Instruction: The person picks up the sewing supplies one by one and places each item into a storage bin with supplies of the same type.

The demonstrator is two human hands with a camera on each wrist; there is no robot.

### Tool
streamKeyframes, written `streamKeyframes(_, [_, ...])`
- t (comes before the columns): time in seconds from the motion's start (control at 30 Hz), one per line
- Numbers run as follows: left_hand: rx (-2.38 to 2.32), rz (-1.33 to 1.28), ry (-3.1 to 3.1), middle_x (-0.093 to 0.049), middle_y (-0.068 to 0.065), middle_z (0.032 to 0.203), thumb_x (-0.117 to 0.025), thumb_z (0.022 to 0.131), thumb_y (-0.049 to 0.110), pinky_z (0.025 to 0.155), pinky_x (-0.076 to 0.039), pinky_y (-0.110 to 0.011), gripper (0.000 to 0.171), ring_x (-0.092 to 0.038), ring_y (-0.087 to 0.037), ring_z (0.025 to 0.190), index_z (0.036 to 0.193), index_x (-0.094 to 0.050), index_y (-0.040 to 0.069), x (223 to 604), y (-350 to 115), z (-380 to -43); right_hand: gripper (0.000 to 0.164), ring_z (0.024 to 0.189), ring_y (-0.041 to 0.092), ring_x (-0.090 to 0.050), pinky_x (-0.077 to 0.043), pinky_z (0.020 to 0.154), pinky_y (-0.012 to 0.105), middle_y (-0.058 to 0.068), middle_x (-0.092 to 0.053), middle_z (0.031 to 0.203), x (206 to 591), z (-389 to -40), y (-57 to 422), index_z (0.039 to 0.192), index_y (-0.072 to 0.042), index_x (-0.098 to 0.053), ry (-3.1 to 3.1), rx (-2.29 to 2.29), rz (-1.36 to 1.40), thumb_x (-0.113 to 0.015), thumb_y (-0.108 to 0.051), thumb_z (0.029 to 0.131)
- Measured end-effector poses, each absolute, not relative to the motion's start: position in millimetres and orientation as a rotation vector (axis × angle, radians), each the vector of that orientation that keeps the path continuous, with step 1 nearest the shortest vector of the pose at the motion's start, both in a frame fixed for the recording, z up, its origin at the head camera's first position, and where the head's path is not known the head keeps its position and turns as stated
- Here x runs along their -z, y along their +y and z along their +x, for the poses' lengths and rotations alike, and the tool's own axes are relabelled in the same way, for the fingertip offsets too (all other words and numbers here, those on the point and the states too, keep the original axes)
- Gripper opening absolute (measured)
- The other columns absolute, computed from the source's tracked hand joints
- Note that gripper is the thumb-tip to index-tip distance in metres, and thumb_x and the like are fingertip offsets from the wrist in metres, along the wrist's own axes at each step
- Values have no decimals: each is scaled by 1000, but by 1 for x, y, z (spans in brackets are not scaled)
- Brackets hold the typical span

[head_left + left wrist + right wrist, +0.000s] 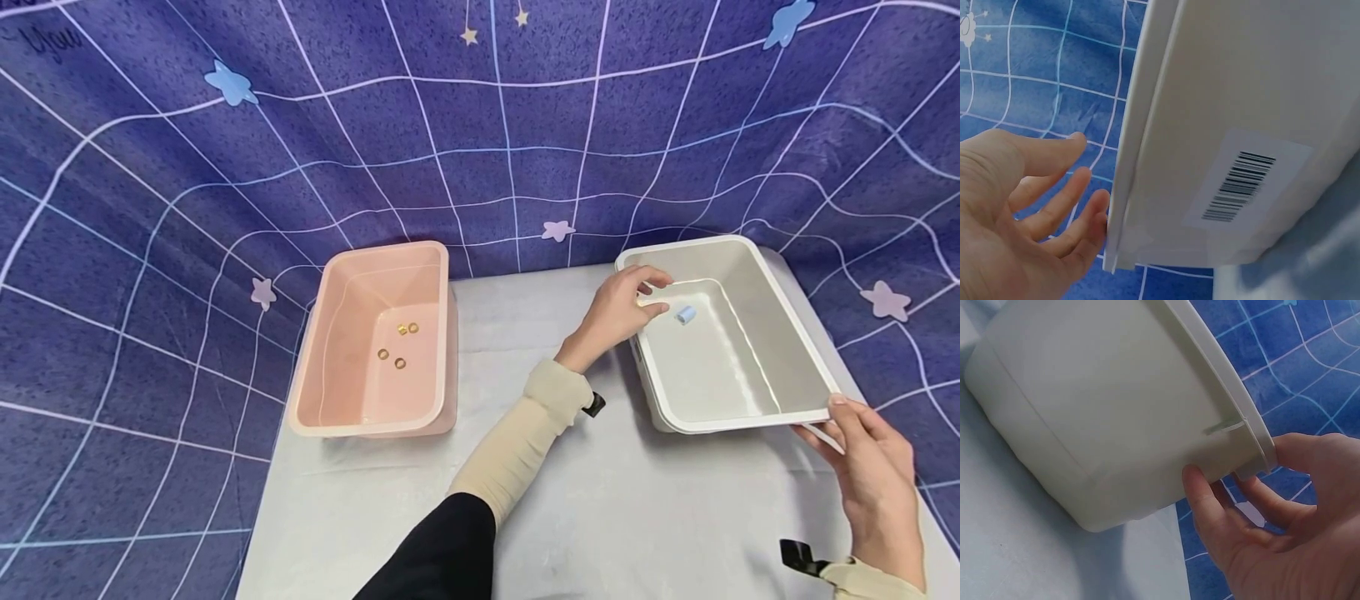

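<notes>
A light grey plastic bin (705,367) stands at the right, its near side tilted up off the table. My right hand (873,467) grips its near right corner, thumb over the rim and fingers below. My left hand (621,310) is at the bin's left rim, thumb and fingers curved apart with nothing between them. Inside the bin, just right of those fingertips, is a small light blue cylinder (686,315). In the left wrist view the left fingers (1079,234) come right up to the rim, beside a barcode label (1241,184) on the bin's outer wall.
A pink bin (444,333) stands at the left with several small brass-coloured rings (401,363) on its floor. Both bins are on a table with a white cloth (570,508). A blue curtain (480,125) with a grid pattern hangs behind and at both sides.
</notes>
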State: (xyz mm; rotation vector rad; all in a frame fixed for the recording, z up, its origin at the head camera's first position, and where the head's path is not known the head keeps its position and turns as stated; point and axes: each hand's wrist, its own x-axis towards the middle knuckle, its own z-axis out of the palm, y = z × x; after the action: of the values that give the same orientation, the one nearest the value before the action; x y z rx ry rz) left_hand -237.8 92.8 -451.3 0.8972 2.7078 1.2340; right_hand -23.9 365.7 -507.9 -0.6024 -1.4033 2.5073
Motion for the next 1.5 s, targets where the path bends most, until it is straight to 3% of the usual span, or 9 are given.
streamKeyframes(0.2, [-1297,879,2706,-73,1,124,-82,91,17,89,-50,-8,38,-71,-11,106,127,-71,17,454,79,-229,18,86,11,-78,-66,71,27,-4,-77,102,508,-24,365,106,-5,-77,-1415,-2505,-610,-60,-1,103])
streamKeyframes(0.43, [-1318,886,2756,-73,2,119,-84,89,15,82,-43,-7,36,-68,-10,100,124,-73,16,457,65,-217,19,86,11,-78,-66,71,27,-5,-77,101,507,-24,365,106,-6,-77,-1412,-2514,-607,-59,-1,104])
streamKeyframes(0.67, [-1317,886,2786,-72,2,118,-84,89,16,91,-49,-14,36,-69,-13,106,123,-73,17,463,51,-206,18,86,11,-78,-66,70,27,-6,-76,102,508,-23,364,107,-6,-76,-1417,-2501,-618,-60,-1,103])
streamKeyframes(1.3, [-1377,705,2780,-73,0,121,-85,88,13,96,-55,-21,36,-71,-15,108,122,-73,16,493,11,-183,20,85,12,-78,-66,71,28,-5,-75,102,508,-23,364,106,-5,-77,-1386,-2521,-600,-58,0,104])
streamKeyframes(1.5, [-1420,682,2751,-73,-1,121,-84,89,13,97,-58,-28,35,-73,-23,110,122,-73,15,500,3,-177,22,85,12,-78,-66,71,28,-4,-75,103,508,-22,364,104,-4,-78,-1362,-2527,-591,-57,1,104])
